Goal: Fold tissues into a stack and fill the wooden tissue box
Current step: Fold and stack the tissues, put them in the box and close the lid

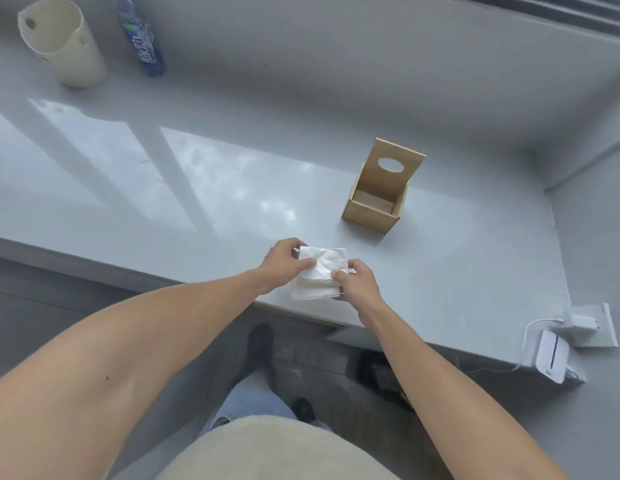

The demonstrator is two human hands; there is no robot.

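**Both hands grip a tissue stack at the counter's edge**

Fingers of the left hand [284,261] are closed on the left side of the tissue stack [319,275], the thumb lying across the crumpled top sheet and the other fingers curled under the far left corner. Fingers of the right hand [357,284] are clamped on the stack's right side, the thumb pressed on top near the middle and the rest wrapped around the edge beneath. Between the two hands the top tissue is wrinkled, while the layers below show as a neat white block with its folded edges facing the person.

The stack sits at the near edge of the grey counter [163,202], just in front of and a little to the left of the wooden tissue box [377,202]. Whether the stack rests on the counter or is lifted slightly off it cannot be told. The box stands apart from the stack, farther back on the counter. Its lid, with an oval slot, is tilted up and back, and the inside that shows is bare wood.

Well to the left of the box and far back, near the wall, stand a cream-coloured jug [62,43] and, just to its right, a blue-labelled plastic bottle [142,39]. Right of the box, at the counter's near right end, a white charger [578,323] is plugged in, with a small white device [552,355] below it.
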